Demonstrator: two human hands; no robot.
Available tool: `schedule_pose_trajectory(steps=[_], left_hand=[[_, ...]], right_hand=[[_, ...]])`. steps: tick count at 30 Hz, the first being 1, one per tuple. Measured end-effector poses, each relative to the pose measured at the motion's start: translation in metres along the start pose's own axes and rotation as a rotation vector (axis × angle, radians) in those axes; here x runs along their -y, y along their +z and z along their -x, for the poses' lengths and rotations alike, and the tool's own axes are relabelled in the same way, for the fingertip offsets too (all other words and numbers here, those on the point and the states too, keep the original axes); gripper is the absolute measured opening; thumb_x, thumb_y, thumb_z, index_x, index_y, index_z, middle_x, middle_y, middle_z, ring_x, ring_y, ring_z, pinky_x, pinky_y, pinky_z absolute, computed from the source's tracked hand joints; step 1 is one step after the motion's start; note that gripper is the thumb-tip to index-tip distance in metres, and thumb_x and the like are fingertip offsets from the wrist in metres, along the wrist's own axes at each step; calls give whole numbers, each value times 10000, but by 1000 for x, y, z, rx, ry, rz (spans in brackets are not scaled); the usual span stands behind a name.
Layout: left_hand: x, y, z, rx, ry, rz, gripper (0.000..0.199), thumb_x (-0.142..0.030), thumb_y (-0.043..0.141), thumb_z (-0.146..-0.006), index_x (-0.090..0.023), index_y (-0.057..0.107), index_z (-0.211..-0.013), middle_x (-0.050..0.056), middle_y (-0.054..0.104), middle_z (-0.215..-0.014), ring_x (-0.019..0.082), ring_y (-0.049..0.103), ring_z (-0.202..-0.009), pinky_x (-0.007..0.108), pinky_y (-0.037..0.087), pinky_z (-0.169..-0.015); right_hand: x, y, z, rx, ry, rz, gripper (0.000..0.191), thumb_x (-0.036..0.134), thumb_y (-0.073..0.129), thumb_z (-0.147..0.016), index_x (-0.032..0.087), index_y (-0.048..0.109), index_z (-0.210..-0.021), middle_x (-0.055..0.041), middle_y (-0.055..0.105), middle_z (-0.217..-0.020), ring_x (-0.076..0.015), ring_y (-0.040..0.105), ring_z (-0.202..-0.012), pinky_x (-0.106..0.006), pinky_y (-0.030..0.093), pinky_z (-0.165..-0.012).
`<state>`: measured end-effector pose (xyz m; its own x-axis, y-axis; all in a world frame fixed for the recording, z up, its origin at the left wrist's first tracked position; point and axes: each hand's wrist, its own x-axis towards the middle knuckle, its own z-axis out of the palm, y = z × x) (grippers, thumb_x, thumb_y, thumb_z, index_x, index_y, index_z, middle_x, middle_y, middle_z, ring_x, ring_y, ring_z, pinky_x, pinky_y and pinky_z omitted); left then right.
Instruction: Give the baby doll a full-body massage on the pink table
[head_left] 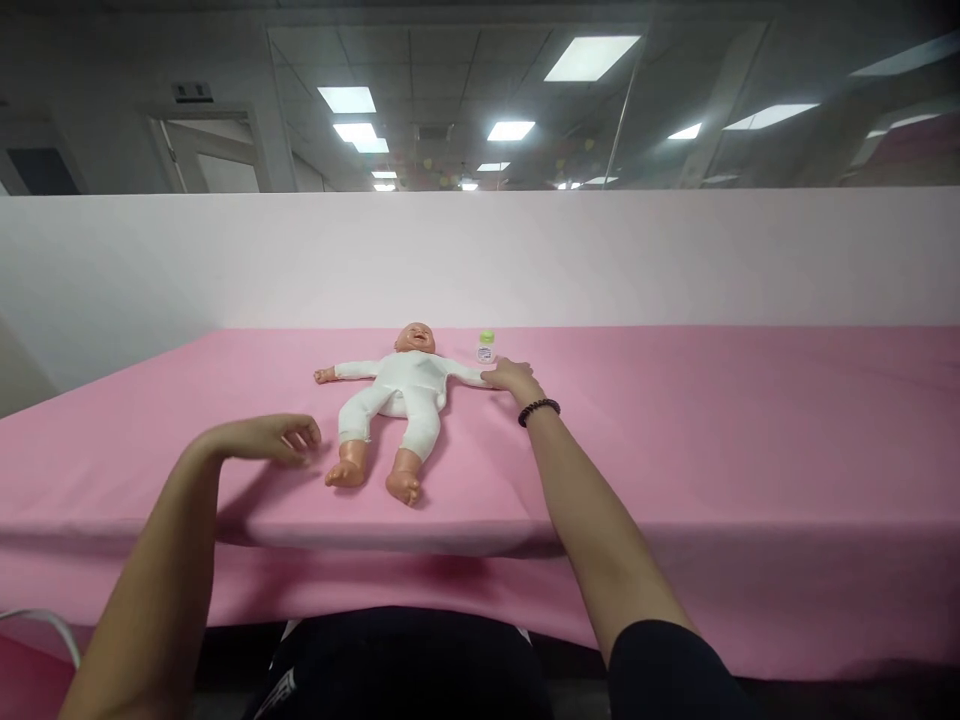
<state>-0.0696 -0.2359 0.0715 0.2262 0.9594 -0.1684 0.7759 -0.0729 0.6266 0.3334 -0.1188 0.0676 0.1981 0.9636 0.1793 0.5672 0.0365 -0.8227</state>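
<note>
The baby doll [411,385] is being supported on its back by the pink table [712,430], between the two hands, its head toward the far edge and its feet toward the near edge. Its outstretched arm is being touched at the end by the right hand [513,378]; whether it is being gripped cannot be told. The left hand [289,440] is being held apart from the doll, beside its lower leg, with fingers loosely curled and nothing grasped. A small bottle [486,348] is being kept upright just beyond the right hand, near the far edge. Wide open room is being left toward the right edge, less toward the left.
</note>
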Motion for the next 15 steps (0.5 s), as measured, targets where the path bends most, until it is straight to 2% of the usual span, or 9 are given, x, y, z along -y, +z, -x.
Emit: schedule_pose_trajectory(steps=[2, 5, 7, 10, 11, 12, 15], left_hand=[[0, -23, -38, -153, -67, -25, 403, -395, 894, -527, -219, 773, -868, 97, 797, -1015, 333, 749, -991, 363, 597, -835], [5, -37, -99, -473, -203, -42, 469, -485, 817, -776, -160, 729, -1103, 154, 726, -1259, 346, 672, -1203, 434, 548, -1000], [12, -33, -133, -624, -319, -32, 483, -466, 686, -958, -144, 636, -1314, 162, 624, -1413, 321, 605, -1300, 543, 495, -1092], [28, -14, -164, -738, -442, 21, 480, -450, 639, -1008, -169, 595, -1395, 151, 567, -1475, 334, 558, -1351, 606, 461, -1126], [34, -7, -169, -756, -454, 39, 476, -443, 649, -1003, -172, 601, -1391, 149, 567, -1477, 337, 554, -1355, 609, 461, -1128], [39, -2, -173, -771, -451, 55, 468, -433, 659, -999, -173, 606, -1385, 146, 569, -1475, 336, 554, -1355, 606, 464, -1127], [54, 6, -178, -805, -407, 111, 442, -402, 668, -999, -170, 613, -1370, 139, 587, -1449, 318, 584, -1318, 579, 499, -1100]], right_hand=[[20, -8, 17, 95, -51, 80, 321, 408, 735, -942, 164, 687, -1145, -98, 693, -1201, -250, 662, -1082, -464, 540, -965], [44, -13, 65, 240, -212, 146, 312, 477, 805, -840, 198, 718, -947, -91, 739, -1031, -293, 665, -993, -397, 490, -865], [51, -8, 106, 369, -320, 170, 293, 505, 815, -798, 244, 714, -884, -37, 741, -892, -257, 668, -852, -343, 459, -752], [44, 15, 162, 529, -407, 221, 367, 431, 894, -663, 270, 634, -867, 31, 689, -737, -203, 605, -657, -299, 384, -612], [39, 25, 176, 583, -441, 257, 372, 385, 879, -670, 267, 580, -856, 43, 671, -727, -189, 576, -630, -289, 346, -584], [33, 36, 185, 584, -454, 272, 395, 336, 867, -674, 267, 541, -887, 48, 668, -753, -187, 571, -643, -283, 325, -579], [18, 57, 198, 420, -428, 241, 350, 276, 785, -764, 264, 468, -910, 36, 659, -836, -193, 596, -742, -279, 309, -613]])
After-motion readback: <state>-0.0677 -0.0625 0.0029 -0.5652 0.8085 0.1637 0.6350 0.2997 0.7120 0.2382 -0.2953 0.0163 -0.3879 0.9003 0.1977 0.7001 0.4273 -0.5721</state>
